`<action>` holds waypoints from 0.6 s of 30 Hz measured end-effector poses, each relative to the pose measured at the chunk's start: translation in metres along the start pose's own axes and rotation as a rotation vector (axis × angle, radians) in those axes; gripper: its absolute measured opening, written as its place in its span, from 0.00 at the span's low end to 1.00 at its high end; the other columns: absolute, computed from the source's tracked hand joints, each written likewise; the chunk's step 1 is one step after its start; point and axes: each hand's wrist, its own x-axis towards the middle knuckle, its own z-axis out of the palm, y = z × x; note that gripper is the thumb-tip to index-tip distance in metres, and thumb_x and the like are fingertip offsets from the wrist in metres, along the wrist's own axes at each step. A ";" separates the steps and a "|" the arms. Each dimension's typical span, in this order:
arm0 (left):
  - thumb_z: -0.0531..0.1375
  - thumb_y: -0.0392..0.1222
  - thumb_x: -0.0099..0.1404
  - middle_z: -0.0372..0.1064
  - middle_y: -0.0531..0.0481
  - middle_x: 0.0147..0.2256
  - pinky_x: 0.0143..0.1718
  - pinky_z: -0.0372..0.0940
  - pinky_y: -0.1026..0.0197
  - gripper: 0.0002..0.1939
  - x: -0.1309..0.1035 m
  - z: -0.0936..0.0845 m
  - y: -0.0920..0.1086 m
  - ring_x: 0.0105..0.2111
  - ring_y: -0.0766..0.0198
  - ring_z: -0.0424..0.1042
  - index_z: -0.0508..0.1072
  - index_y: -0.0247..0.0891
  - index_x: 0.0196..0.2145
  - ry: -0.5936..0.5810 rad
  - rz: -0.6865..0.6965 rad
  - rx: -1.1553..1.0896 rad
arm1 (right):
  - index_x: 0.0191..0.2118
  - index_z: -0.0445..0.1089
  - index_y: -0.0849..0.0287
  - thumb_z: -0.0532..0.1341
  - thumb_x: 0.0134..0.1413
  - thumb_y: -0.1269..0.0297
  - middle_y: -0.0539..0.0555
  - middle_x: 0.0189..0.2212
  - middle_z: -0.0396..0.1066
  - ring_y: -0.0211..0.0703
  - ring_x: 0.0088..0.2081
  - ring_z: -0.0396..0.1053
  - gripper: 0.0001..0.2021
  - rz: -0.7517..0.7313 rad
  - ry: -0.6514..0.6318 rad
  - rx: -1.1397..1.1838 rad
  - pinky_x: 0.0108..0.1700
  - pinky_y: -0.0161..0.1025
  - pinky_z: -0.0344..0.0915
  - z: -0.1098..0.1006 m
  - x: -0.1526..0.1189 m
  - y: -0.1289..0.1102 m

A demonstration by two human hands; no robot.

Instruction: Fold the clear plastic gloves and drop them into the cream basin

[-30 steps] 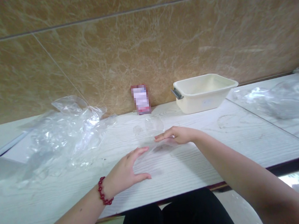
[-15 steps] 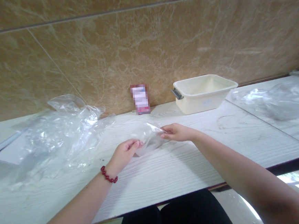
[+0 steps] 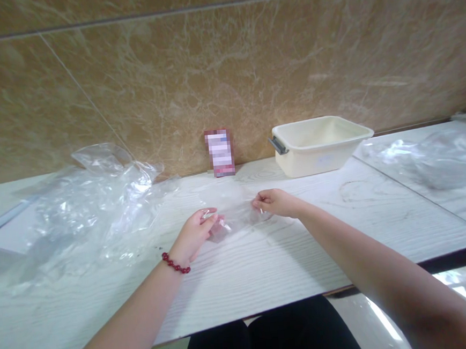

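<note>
Holding one clear plastic bag between them, both hands are positioned over the middle stretch of the white wood-grain worktop, between its front and back edges. The left hand grips the bag's left side, thumb on the near face; other fingers show through the film, and the gap between them is narrow. The right hand pinches the bag's right side, thumb and forefinger closed on the film. Whether the bag's underside touches the worktop cannot be determined. A red beaded bracelet is worn on the left wrist.

At the worktop's back edge, directly beyond the bag, a small panel stands upright near the marbled wall tiles; its face is pixelated and unreadable. To its right, along the same edge, sits a cream plastic tub with a grey handle on its left end.

Toward the worktop's left end lies a heap of crumpled clear plastic, partly over a white flat-sided object. A second spread of clear plastic lies toward the right end, beyond a seam in the surface.
</note>
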 end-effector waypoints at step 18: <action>0.59 0.45 0.51 0.67 0.43 0.36 0.29 0.64 0.66 0.16 0.002 -0.008 -0.001 0.35 0.65 0.68 0.64 0.34 0.35 -0.003 -0.046 0.042 | 0.29 0.59 0.62 0.57 0.46 0.62 0.54 0.29 0.68 0.34 0.27 0.68 0.09 0.244 -0.130 0.515 0.27 0.32 0.67 0.002 -0.003 -0.006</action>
